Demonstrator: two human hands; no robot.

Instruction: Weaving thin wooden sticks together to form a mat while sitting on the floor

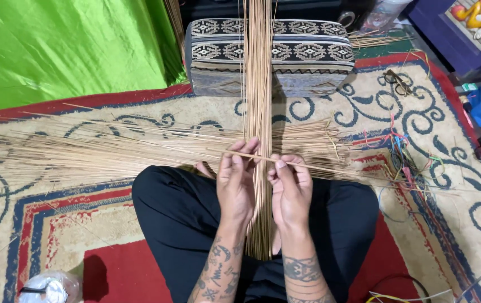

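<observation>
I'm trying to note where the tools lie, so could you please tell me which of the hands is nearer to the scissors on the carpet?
The right hand. The scissors lie up and to its right, near the carpet's edge; the left hand sits farther off, beyond the upright bundle of sticks.

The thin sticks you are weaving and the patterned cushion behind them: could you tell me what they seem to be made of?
The sticks look like dried plant fibre, perhaps palm ribs or reed: pale tan, matte, thin and slightly bowed. The cushion appears to be woven fabric, dull, with a black and cream geometric pattern. Both hands, left hand and right hand, pinch one stick.
</observation>
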